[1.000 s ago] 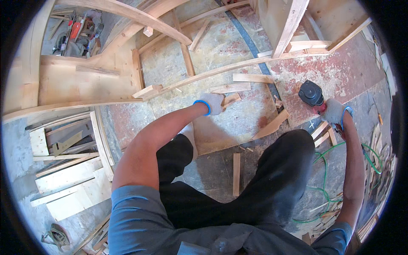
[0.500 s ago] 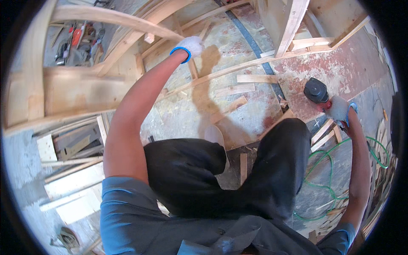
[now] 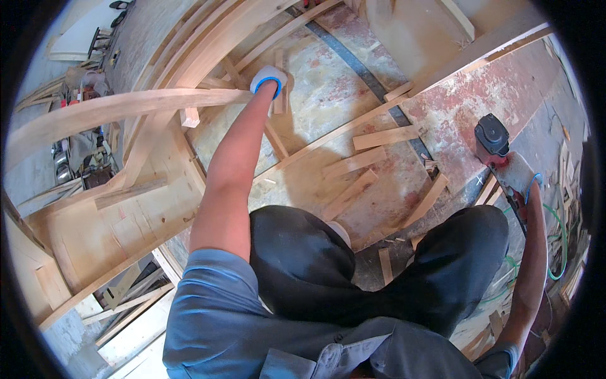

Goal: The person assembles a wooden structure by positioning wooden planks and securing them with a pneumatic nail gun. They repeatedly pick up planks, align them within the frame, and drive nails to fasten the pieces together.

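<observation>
Stained floor (image 3: 467, 104), patched in dull red, grey and chalky white, spreads under and between the two hands. Below and to the left of the left hand (image 3: 270, 79) stands a broad, pale curved frame of plywood and timber (image 3: 126, 230), the largest thing built on it. From farther left, a long curved beam of pale brown wood (image 3: 139, 108) runs across to the left hand, its near end meeting the outline of the wrist. To the right of that hand, a flat dark blue-grey strip (image 3: 347, 57) crosses the floor at a slant. Well apart from the left hand, at the far right, a nail gun with a black rounded head and red body (image 3: 492, 136) is raised toward the upper left of the right hand (image 3: 519, 172). Between the hands, nearer the middle, three short straight pieces of pale wood (image 3: 386, 137) lie roughly side by side. Gloved in whitish cloth with a blue cuff, the right hand is closed around the nail gun's grip. Gloved alike, the left hand is seen from the back with its fingers hidden, so I cannot tell how far open it is or whether it grips the beam.
</observation>
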### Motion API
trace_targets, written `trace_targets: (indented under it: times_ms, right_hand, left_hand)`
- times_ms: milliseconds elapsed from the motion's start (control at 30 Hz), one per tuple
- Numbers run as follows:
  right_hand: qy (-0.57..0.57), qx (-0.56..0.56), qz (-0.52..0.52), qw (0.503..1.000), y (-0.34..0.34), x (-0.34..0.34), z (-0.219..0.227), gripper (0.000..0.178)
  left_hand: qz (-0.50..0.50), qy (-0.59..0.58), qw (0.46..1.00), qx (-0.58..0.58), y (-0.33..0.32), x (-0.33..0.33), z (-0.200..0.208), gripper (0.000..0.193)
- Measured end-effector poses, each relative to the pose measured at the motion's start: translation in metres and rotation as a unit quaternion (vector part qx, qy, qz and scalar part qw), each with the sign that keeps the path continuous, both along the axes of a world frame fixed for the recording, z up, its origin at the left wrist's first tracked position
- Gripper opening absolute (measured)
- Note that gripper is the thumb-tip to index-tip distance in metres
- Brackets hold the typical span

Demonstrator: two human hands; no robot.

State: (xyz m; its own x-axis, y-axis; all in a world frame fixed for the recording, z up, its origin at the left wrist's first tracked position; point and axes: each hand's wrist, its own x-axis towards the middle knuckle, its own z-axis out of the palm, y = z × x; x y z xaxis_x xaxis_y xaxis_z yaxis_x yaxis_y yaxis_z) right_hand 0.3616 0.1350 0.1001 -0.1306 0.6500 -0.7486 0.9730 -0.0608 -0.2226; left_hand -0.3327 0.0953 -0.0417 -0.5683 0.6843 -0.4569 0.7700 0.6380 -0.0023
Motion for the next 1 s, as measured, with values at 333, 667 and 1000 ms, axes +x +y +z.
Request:
trace_targets:
  times_ms: [333,667,1000]
  right_hand:
    - [0.032,0.018,0.006,0.999,-0.005,0.001,0.01,0.026]
    - [0.03,0.021,0.001,0.999,-0.008,0.009,0.018,0.027]
    - [0.059,0.043,0.026,0.997,-0.014,0.029,0.002,0.023]
  left_hand:
    - [-0.002,-0.031,0.999,0.038,-0.015,0.0,0.005,0.052]
    - [0.031,-0.007,0.998,0.062,-0.028,0.052,-0.007,0.047]
    - [0.435,-0.687,0.536,0.227,-0.115,0.062,0.053,0.05]
